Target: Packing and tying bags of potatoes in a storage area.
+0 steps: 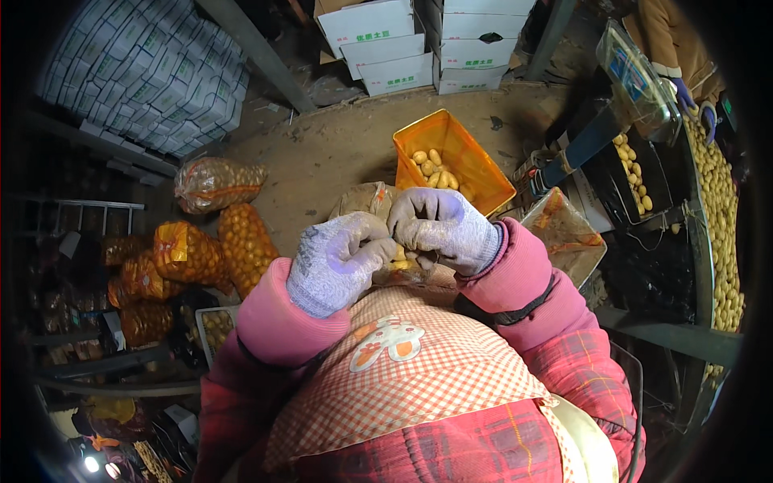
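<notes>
My left hand (336,262), in a dirty grey-white knit glove, is closed, thumb against fingers. Close against it, my right hand (444,231) in a matching glove is also closed in a pinch. Whatever the fingertips hold is too small and hidden to make out. Right beneath both hands stands a clear plastic sack (361,201), partly covered by them. A few yellow potatoes (400,256) show through the gap between the gloves.
An orange crate (491,179) with several potatoes stands just ahead. Filled potato sacks (248,241) lie at left. Another crate (570,241) lined with plastic is at right, near a potato-covered sorting table (723,249) and a scale (636,76). White cartons (394,48) are stacked behind. A co-worker's gloved hand (684,95) shows far right.
</notes>
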